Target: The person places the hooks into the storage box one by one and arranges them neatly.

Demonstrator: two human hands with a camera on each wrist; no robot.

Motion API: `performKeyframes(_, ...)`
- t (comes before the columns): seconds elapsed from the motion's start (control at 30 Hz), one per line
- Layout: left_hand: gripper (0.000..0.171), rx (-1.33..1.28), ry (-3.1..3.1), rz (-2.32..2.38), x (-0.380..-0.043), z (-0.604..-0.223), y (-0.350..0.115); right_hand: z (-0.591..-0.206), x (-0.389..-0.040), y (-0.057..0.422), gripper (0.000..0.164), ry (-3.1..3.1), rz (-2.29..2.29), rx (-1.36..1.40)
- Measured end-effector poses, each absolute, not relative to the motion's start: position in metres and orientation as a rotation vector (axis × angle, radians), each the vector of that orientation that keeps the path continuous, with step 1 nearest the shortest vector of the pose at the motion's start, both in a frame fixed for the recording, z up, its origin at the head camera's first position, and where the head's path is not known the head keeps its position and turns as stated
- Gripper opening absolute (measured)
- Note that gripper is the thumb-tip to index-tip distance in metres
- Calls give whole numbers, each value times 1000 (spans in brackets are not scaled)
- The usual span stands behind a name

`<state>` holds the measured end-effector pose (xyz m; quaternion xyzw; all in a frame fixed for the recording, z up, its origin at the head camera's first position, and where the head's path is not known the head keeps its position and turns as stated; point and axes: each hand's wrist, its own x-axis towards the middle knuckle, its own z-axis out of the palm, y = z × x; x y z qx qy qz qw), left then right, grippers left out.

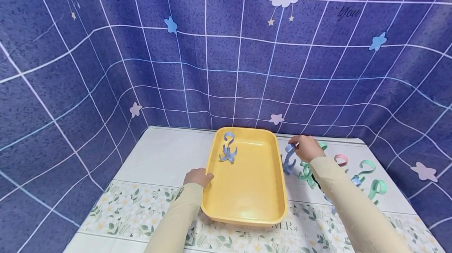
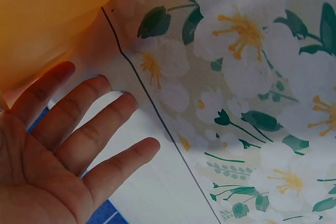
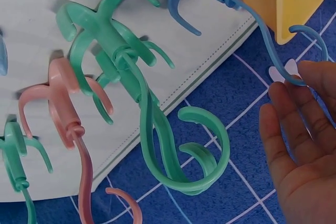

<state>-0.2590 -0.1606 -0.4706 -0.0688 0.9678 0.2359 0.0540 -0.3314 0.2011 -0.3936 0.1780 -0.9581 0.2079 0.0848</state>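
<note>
A yellow tray (image 1: 247, 182) lies on the table, with one blue rotating multi-claw hook (image 1: 228, 153) inside near its far left corner. My left hand (image 1: 197, 177) holds the tray's left rim, thumb over the edge; in the left wrist view its other fingers (image 2: 94, 124) stretch out beside the outer wall. Right of the tray, my right hand (image 1: 308, 149) pinches a second blue hook (image 3: 268, 35) by its curved upper end. The claws of this hook hang beside the tray's right wall. Green hooks (image 3: 123, 61) lie close by my right hand.
A pink hook (image 1: 341, 159), more green hooks (image 1: 378, 187) and a blue one (image 1: 356, 180) lie on the table's right side, partly behind my right forearm. A flower-printed cloth (image 1: 141, 210) covers the table. A blue gridded curtain (image 1: 226, 68) stands around the back and sides.
</note>
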Motion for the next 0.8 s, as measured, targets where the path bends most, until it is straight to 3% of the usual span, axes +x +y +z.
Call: performKeyframes(0.8,32,-230,2922,711,-257,-467,-159,-354,-319,202,22,-2857,537,601)
